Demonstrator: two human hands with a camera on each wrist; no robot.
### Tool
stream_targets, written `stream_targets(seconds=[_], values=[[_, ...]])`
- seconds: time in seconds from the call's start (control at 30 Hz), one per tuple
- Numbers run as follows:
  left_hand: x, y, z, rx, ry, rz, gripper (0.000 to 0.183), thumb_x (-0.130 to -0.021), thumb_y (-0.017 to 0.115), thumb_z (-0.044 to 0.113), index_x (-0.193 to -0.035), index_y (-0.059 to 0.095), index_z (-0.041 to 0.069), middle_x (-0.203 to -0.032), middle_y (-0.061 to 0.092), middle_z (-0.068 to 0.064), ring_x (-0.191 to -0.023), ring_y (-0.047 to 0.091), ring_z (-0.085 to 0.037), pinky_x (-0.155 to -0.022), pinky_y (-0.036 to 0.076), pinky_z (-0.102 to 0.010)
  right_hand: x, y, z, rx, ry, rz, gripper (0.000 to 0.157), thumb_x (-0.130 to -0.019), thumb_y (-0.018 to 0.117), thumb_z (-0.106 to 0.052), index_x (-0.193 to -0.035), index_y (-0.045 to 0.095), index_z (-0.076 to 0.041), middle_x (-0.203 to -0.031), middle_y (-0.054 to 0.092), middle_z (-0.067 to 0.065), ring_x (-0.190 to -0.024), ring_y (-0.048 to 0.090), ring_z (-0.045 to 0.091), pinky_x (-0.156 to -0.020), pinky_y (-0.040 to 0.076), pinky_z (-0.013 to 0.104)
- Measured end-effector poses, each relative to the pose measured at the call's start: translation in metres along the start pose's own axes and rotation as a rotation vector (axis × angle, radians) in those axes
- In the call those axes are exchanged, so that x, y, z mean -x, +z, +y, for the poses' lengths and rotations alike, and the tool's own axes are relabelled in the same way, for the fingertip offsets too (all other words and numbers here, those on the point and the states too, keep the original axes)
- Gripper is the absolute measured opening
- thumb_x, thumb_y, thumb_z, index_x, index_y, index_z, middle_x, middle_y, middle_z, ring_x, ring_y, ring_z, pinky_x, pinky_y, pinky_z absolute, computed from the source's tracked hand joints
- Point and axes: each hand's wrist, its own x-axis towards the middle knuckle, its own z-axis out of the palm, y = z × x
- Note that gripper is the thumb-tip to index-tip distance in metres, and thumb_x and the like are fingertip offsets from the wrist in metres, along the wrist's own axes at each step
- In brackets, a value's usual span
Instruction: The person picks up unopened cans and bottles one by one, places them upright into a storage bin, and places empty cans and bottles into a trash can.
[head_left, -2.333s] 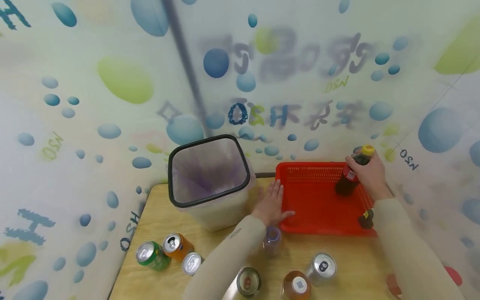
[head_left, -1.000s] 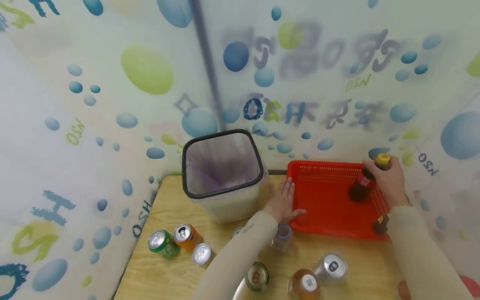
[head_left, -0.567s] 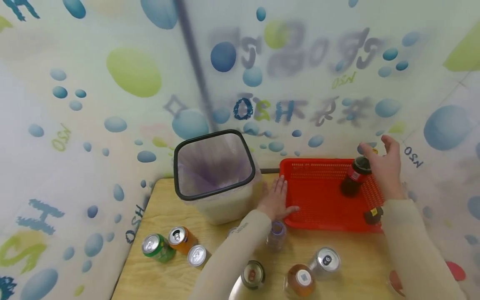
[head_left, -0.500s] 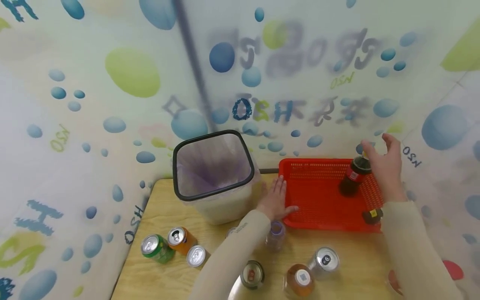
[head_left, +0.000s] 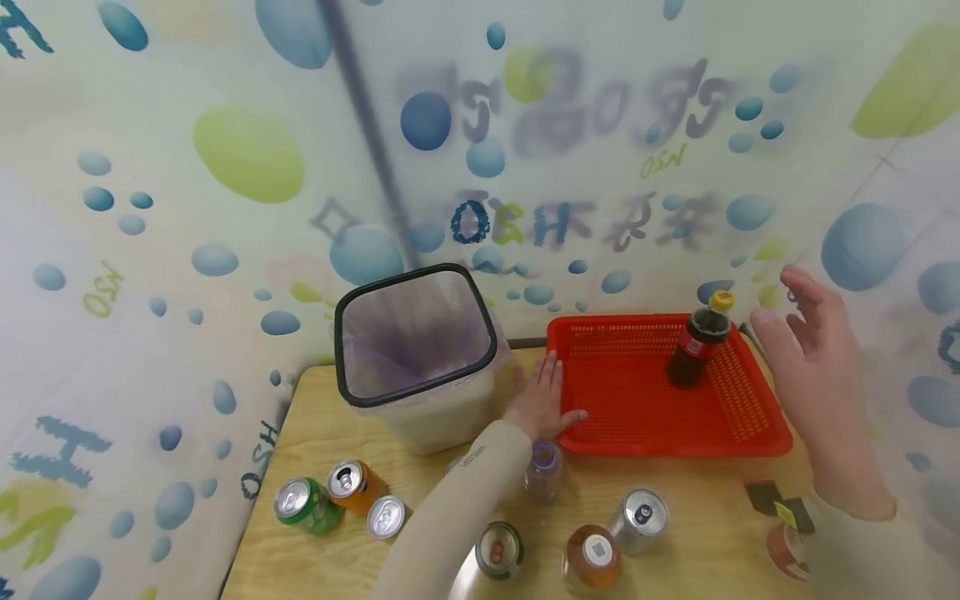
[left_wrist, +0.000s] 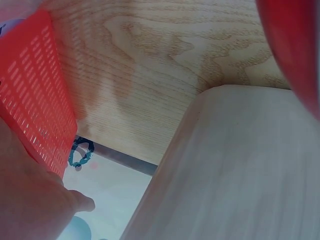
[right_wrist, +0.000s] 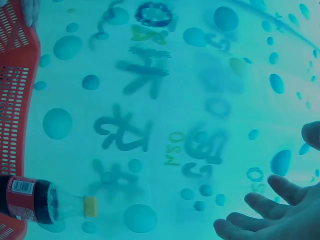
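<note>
A cola bottle (head_left: 699, 342) with a red label and yellow cap stands upright in the far right part of the red plastic basket (head_left: 645, 425). My right hand (head_left: 821, 383) is apart from it, off the basket's right side, with fingers spread and slightly bent and nothing in them. The right wrist view also has the bottle (right_wrist: 30, 200) apart from the right hand (right_wrist: 280, 212). On the basket's left rim rests my left hand (head_left: 538, 406), fingers straight. In the left wrist view, the left hand (left_wrist: 30, 195) lies against the basket's perforated wall (left_wrist: 37, 95).
A lined bin (head_left: 450, 417) with a black rim stands left of the basket. Green (head_left: 307, 507), orange (head_left: 356, 487) and silver (head_left: 641, 521) cans stand nearer, with a clear purple-necked bottle (head_left: 543, 471) and an amber bottle (head_left: 592, 558). A patterned wall is behind.
My right hand has let go of the cola bottle and moved right, out past the basket's edge. The bottle stays standing in the basket. The left hand keeps its place on the rim.
</note>
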Motion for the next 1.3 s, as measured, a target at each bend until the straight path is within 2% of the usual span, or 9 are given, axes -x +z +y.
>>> stream_targets(seconds=[0.27,0.3,0.43,0.53,0.9,1.0,1.07,1.2,1.3], values=[[-0.001,-0.001,0.002,-0.014,0.002,-0.004,0.102,-0.096,0.029,0.080,-0.167,0.009,0.011,-0.174,0.001,-0.007,-0.159,0.010,-0.025,-0.125,0.015,-0.058,0.049,-0.025,0.010,0.102,-0.049,0.057,0.059,-0.106,0.054,-0.018,-0.161,0.035,-0.025,-0.170,0.023,-0.010,-0.155,0.023,0.014,-0.124,0.014,0.025],[-0.001,-0.001,0.002,-0.011,0.003,-0.002,0.102,-0.096,0.030,0.080,-0.167,0.009,0.010,-0.174,0.001,-0.007,-0.159,0.010,-0.025,-0.125,0.015,-0.058,0.053,-0.028,0.012,0.127,-0.038,0.059,0.059,-0.106,0.054,-0.019,-0.162,0.034,-0.027,-0.170,0.022,-0.012,-0.156,0.022,0.018,-0.125,0.014,0.029],[-0.002,-0.002,0.000,0.009,0.014,0.007,0.101,-0.097,0.032,0.078,-0.167,0.011,0.009,-0.173,0.002,-0.008,-0.159,0.011,-0.027,-0.124,0.015,-0.059,0.066,-0.044,0.019,0.211,0.040,0.040,0.065,-0.108,0.052,-0.024,-0.165,0.024,-0.035,-0.173,0.010,-0.013,-0.156,0.014,0.044,-0.119,0.020,0.067],[-0.001,-0.003,-0.002,0.031,0.013,0.021,0.100,-0.097,0.036,0.077,-0.167,0.013,0.008,-0.173,0.004,-0.009,-0.159,0.012,-0.027,-0.124,0.014,-0.059,0.072,-0.054,0.029,0.257,0.094,0.032,0.068,-0.108,0.052,-0.028,-0.165,0.016,-0.039,-0.173,0.003,-0.015,-0.153,0.009,0.054,-0.109,0.017,0.081],[0.000,-0.007,-0.003,0.041,0.002,0.015,0.101,-0.097,0.037,0.077,-0.167,0.011,0.009,-0.174,0.003,-0.008,-0.159,0.009,-0.027,-0.124,0.015,-0.058,0.085,-0.078,0.091,0.313,0.183,0.072,0.061,-0.112,0.041,-0.028,-0.165,0.011,-0.039,-0.172,0.004,-0.014,-0.159,0.008,0.031,-0.125,0.012,0.051],[-0.001,-0.007,-0.001,0.042,0.005,0.017,0.101,-0.097,0.037,0.077,-0.167,0.011,0.009,-0.174,0.002,-0.007,-0.159,0.009,-0.027,-0.125,0.017,-0.058,0.087,-0.084,0.107,0.324,0.191,0.045,0.063,-0.112,0.040,-0.029,-0.165,0.008,-0.039,-0.173,0.003,-0.008,-0.159,0.005,0.030,-0.123,0.008,0.060],[-0.001,-0.007,-0.001,0.048,0.007,0.012,0.101,-0.097,0.037,0.077,-0.167,0.010,0.009,-0.174,0.002,-0.008,-0.159,0.008,-0.027,-0.125,0.016,-0.058,0.088,-0.088,0.118,0.328,0.168,0.031,0.062,-0.112,0.040,-0.027,-0.166,0.009,-0.037,-0.174,0.004,-0.004,-0.159,0.005,0.028,-0.124,0.007,0.060],[-0.001,-0.003,0.000,0.063,0.001,0.011,0.101,-0.096,0.039,0.077,-0.167,0.011,0.010,-0.174,0.002,-0.007,-0.159,0.008,-0.027,-0.125,0.017,-0.057,0.092,-0.093,0.142,0.306,0.133,-0.039,0.063,-0.112,0.043,-0.027,-0.166,0.011,-0.036,-0.173,0.005,-0.009,-0.159,0.006,0.015,-0.124,0.008,0.028],[0.000,0.000,-0.001,0.081,-0.003,0.013,0.102,-0.096,0.040,0.077,-0.167,0.011,0.010,-0.174,0.002,-0.006,-0.159,0.009,-0.027,-0.125,0.016,-0.057,0.096,-0.095,0.161,0.281,0.092,-0.079,0.066,-0.111,0.048,-0.025,-0.166,0.014,-0.035,-0.172,0.008,-0.016,-0.153,0.010,-0.003,-0.108,0.012,0.003]])
